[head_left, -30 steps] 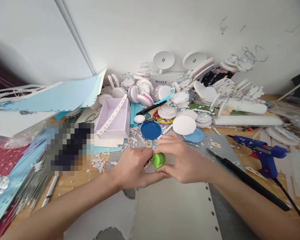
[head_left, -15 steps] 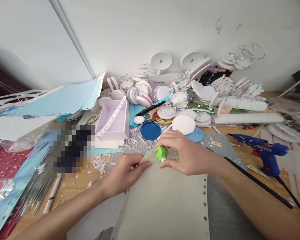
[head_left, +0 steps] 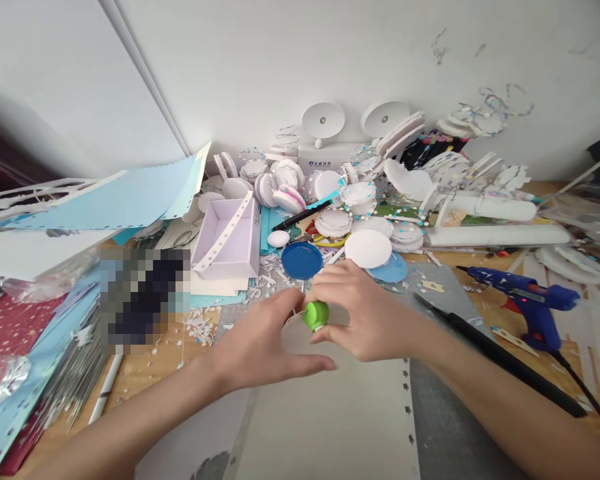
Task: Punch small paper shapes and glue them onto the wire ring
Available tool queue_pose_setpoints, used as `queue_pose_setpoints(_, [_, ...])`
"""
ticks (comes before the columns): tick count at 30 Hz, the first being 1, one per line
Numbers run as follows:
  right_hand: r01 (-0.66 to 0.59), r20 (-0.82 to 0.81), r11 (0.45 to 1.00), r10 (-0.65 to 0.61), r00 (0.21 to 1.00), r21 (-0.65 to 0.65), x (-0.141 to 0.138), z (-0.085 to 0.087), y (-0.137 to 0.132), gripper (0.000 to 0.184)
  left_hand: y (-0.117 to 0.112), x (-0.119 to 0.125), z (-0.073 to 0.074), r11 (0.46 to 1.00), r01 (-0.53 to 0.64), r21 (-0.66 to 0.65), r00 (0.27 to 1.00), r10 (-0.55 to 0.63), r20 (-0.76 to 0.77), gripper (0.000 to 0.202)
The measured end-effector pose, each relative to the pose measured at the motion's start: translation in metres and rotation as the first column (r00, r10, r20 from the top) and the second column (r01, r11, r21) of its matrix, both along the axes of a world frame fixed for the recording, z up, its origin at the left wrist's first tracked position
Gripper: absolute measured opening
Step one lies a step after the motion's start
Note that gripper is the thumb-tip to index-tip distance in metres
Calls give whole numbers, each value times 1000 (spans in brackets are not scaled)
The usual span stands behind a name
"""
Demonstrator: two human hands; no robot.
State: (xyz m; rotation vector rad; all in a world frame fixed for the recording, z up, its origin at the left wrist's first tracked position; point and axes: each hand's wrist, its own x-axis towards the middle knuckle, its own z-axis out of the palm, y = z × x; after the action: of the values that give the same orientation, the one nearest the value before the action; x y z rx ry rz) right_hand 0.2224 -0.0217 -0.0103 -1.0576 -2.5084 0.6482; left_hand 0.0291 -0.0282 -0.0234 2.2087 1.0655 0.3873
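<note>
My right hand [head_left: 360, 307] is closed around a small green craft paper punch [head_left: 315, 316], thumb below and fingers over the top. The punch sits at the far left edge of a sheet of pale cream paper [head_left: 330, 420], which has star-shaped holes along its right side. Beside the punch, my left hand [head_left: 265, 340] is open, its thumb stretched out over the paper and its fingers near the sheet's far edge. The tips of its fingers are partly hidden. Beneath the paper lies a grey cutting mat [head_left: 445, 413].
A lilac box [head_left: 225, 267] holds a punched strip. Behind are a blue lid [head_left: 301, 260], white foam discs [head_left: 367, 249] and a twin-lamp light [head_left: 323, 120]. At right are a black-handled knife [head_left: 510, 357] and a blue glue gun [head_left: 523, 290]. Paper scraps [head_left: 200, 327] litter the table.
My left hand has let go of the paper's edge and spread its thumb to the right. The punch and my right hand have shifted slightly left and down.
</note>
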Motion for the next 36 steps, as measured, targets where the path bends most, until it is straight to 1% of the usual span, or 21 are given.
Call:
queue_pose_setpoints(2, [13, 3, 1000, -13, 1000, 5, -1, -1, -1, 17, 2, 5, -2, 995, 29, 95, 1000, -28, -10, 39])
queue_pose_setpoints(4, [42, -8, 999, -42, 999, 12, -1, -2, -1, 16, 4, 8, -5, 985, 33, 171, 999, -36, 15, 34])
queue_pose_setpoints(6, [63, -27, 998, -62, 998, 13, 0, -2, -1, 15, 5, 10, -7, 980, 24, 200, 997, -37, 61, 32])
queue_pose_setpoints(7, [67, -35, 998, -66, 997, 10, 0, -1, -1, 15, 5, 10, -7, 981, 19, 194, 996, -35, 79, 31])
queue_pose_setpoints(10, [64, -37, 998, -64, 997, -9, 1, -1, -1, 15, 7, 10, -4, 996, 5, 93, 996, -13, 90, 32])
queue_pose_setpoints(13, [84, -31, 996, -85, 996, -32, 1, -2, 1, 15, 9, 7, -2, 999, -28, -31, 999, 29, 38, 36])
queue_pose_setpoints(16, [91, -41, 994, -94, 995, -58, 3, -1, 3, 17, 9, -1, -5, 992, -20, -128, 1000, 19, -3, 30])
queue_pose_setpoints(18, [88, -33, 994, -90, 995, -69, 6, -1, 4, 20, 8, -6, -9, 981, -33, -190, 999, 37, 18, 35])
queue_pose_setpoints(20, [80, -23, 994, -81, 996, -72, 8, -1, 4, 21, 7, -10, -12, 972, -62, -228, 995, 76, 57, 37])
queue_pose_setpoints(22, [68, -22, 996, -69, 997, -64, 9, -3, 4, 21, 6, -13, -13, 970, -67, -236, 993, 87, 76, 35])
queue_pose_setpoints(26, [72, -11, 997, -72, 997, -22, 6, -5, 4, 21, 5, -13, -11, 976, -53, -210, 997, 64, 49, 35])
queue_pose_setpoints(28, [79, -6, 997, -79, 997, -9, 4, -5, 3, 20, 6, -11, -6, 983, -68, -171, 997, 73, 22, 25])
queue_pose_setpoints(29, [82, -4, 997, -82, 997, -9, 3, -5, 3, 19, 6, -10, -3, 987, -68, -146, 997, 72, 17, 23])
queue_pose_setpoints(31, [80, -1, 997, -80, 997, -15, 1, -5, 2, 18, 7, -7, 3, 994, -44, -103, 998, 47, 28, 42])
queue_pose_setpoints(32, [76, 0, 997, -76, 997, -19, 0, -5, 2, 18, 7, -5, 5, 996, -28, -86, 999, 30, 32, 47])
queue_pose_setpoints(34, [67, -2, 998, -67, 998, -17, -1, -5, 0, 16, 8, -1, 6, 999, -5, -41, 1000, 6, 11, 39])
queue_pose_setpoints(36, [65, -10, 998, -65, 998, -12, -2, -6, -1, 17, 8, 2, 4, 999, 18, 39, 999, -17, -37, 34])
